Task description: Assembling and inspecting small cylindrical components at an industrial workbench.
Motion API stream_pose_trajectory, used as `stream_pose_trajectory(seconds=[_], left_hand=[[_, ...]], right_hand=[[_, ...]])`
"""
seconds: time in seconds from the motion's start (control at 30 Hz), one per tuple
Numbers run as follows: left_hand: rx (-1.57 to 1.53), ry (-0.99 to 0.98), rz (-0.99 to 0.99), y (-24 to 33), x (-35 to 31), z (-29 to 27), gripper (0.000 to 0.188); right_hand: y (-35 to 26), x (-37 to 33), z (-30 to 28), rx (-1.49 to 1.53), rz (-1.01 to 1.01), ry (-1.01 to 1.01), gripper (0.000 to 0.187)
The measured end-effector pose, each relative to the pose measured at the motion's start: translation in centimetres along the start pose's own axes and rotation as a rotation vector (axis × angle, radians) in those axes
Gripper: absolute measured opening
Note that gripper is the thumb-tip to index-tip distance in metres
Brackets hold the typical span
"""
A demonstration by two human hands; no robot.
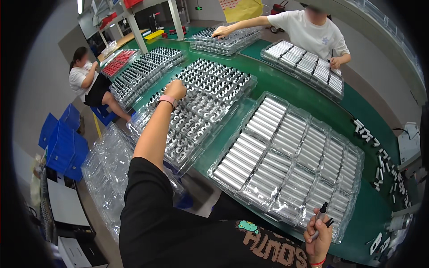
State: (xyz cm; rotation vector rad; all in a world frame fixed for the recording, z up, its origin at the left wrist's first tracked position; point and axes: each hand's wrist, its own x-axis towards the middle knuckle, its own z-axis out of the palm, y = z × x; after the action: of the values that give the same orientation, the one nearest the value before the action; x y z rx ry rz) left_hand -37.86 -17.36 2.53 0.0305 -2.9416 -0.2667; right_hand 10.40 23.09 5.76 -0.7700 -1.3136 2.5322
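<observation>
My left hand (175, 90), wearing a pink wristband, reaches over a clear tray (210, 129) of small upright parts with black tips and white rings. Its fingers curl down among the parts; the fingertips are hidden, so what they pinch does not show. Low on the right, my right hand (319, 236) is closed around silver tubes with black tips (321, 214), apparently two, one pointing up and one slanting. That hand is beside the near right corner of another clear tray (254, 198), whose compartments hold rows of silver tubes lying flat.
Across the green table (254, 67), a person in white (308, 33) reaches into a tray of black-tipped parts. Another person (85, 76) sits at left. Loose silver tubes (382, 163) lie at right. Empty clear trays (105, 165) and blue bins (67, 143) stand at left.
</observation>
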Motion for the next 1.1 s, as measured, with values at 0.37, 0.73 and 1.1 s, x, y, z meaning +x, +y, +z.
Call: stream_pose_trajectory(seconds=[0.37, 0.73, 1.1], left_hand=[[0.375, 0.322, 0.409, 0.9, -0.4, 3.6, 0.02], [-0.149, 0.255, 0.376, 5.5, -3.9, -4.1, 0.017], [-0.91, -0.136, 0.441, 13.6, -15.6, -6.7, 0.012]], right_hand=[[0.3, -0.1, 0.2, 0.095, 0.032, -0.054, 0.04], [1.6, -2.4, -3.5, -0.38, 0.245, -0.423, 0.04], [1.3, -1.2, -2.4, 0.347, 0.242, -0.276, 0.039]])
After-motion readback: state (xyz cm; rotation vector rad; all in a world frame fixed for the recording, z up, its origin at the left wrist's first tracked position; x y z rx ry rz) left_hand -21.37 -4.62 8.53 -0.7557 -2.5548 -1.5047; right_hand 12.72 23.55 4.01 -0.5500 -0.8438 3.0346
